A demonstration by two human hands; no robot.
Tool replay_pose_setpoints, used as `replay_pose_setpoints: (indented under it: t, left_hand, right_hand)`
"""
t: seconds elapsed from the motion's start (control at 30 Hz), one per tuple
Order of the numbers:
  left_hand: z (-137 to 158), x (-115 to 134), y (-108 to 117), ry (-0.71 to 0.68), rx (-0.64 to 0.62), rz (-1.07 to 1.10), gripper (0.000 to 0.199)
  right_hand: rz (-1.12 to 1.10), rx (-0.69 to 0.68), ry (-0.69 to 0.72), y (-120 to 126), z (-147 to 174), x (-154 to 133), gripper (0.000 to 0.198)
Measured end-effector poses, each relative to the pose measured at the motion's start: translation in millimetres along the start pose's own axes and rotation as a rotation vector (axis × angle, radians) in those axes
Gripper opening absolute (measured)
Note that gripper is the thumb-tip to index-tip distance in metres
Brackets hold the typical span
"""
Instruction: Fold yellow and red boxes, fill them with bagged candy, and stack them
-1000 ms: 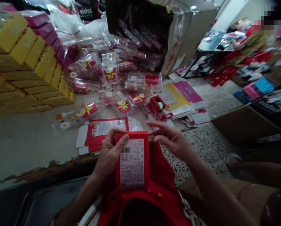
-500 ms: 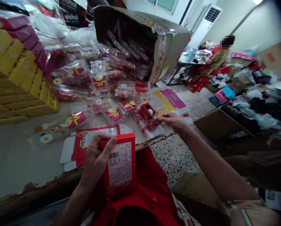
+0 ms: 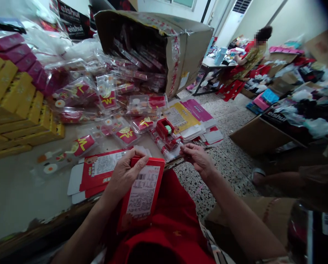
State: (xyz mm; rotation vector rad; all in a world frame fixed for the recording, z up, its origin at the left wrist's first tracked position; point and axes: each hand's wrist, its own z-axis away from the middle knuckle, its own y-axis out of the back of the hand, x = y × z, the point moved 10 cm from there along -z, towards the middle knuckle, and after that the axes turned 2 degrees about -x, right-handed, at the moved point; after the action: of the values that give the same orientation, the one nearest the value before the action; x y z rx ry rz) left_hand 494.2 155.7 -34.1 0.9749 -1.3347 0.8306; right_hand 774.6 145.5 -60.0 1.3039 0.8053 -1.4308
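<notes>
My left hand (image 3: 124, 175) grips a red carton (image 3: 143, 194) by its top edge, thumb across the upper rim, white printed label facing me; it rests tilted on my red-clothed lap. My right hand (image 3: 196, 157) hovers just right of the carton near the table's edge, thumb and fingers pinched together. Whether something thin is between them cannot be told. A red tape dispenser (image 3: 165, 129) with a green core stands on the table just beyond that hand.
Flat red carton blanks (image 3: 98, 169) lie by my left hand. Clear toy packets (image 3: 120, 129) spill from a big cardboard box (image 3: 180, 47). Yellow boxes (image 3: 18, 110) are stacked left, flat yellow and magenta cartons (image 3: 188, 114) right. Another person (image 3: 251, 51) sits far back.
My right hand reached out to the tape dispenser, then drew back toward the carton with pinched fingers. The red carton tilted to the right in my left hand.
</notes>
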Motion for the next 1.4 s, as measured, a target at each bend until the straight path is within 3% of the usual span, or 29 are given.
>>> replay_pose_setpoints:
  t: [0.17,0.3,0.37,0.47,0.53,0.63,0.7,0.9,0.97,1.07,1.13,1.2,1.3,1.33,1.4]
  left_hand:
    - [-20,-19,-21,0.063,-0.069,0.055,0.041]
    - [-37,-33,-42,0.080,-0.167,0.117,0.051]
    - [-41,-35,-54,0.082,-0.220,0.129,0.056]
    - [-42,-28,-71,0.070,-0.282,0.125,0.060]
    - [-40,-19,-77,0.050,-0.303,0.113,0.059]
    - [-35,-6,-80,0.027,-0.311,0.122,0.051]
    - [-31,-1,-80,0.018,-0.322,0.143,0.047]
    - [-19,2,-71,0.013,-0.329,0.215,0.050]
    - [-9,4,-64,0.012,-0.353,0.242,0.052]
    - [17,11,-47,-0.030,-0.423,0.291,0.062]
    - [38,11,-25,-0.042,-0.399,0.369,0.065]
    - [60,2,11,-0.030,-0.223,0.447,0.065]
    - [108,-23,82,-0.035,0.234,0.464,0.066]
    - [129,-32,101,-0.037,0.356,0.459,0.064]
    - [171,-48,127,-0.022,0.482,0.453,0.054]
  right_hand:
    - [0.135,0.034,0.158,14,-22,-8,0.038]
    - [0.276,-0.056,0.191,28,-10,-28,0.028]
    - [0.359,-0.284,0.225,7,8,-49,0.023]
    - [0.547,-0.730,0.279,-48,45,-81,0.014]
    - [0.735,-0.868,0.340,-76,58,-99,0.008]
    - [1.034,-0.888,0.482,-104,60,-114,0.014]
    - [1.118,-0.903,0.525,-117,59,-115,0.019]
    - [1.029,-0.945,0.387,-126,53,-109,0.018]
    - [0.859,-0.943,0.285,-126,48,-100,0.013]
    - [0.577,-0.834,0.146,-129,34,-68,0.039]
    - [0.475,-0.771,0.058,-138,35,-33,0.046]
    - [0.366,-0.824,0.013,-158,56,-4,0.040]
    - [0.174,-0.847,0.194,-180,95,-5,0.035]
    - [0.234,-0.864,0.285,-187,109,-8,0.046]
    - [0.469,-0.908,0.484,-206,133,-14,0.046]
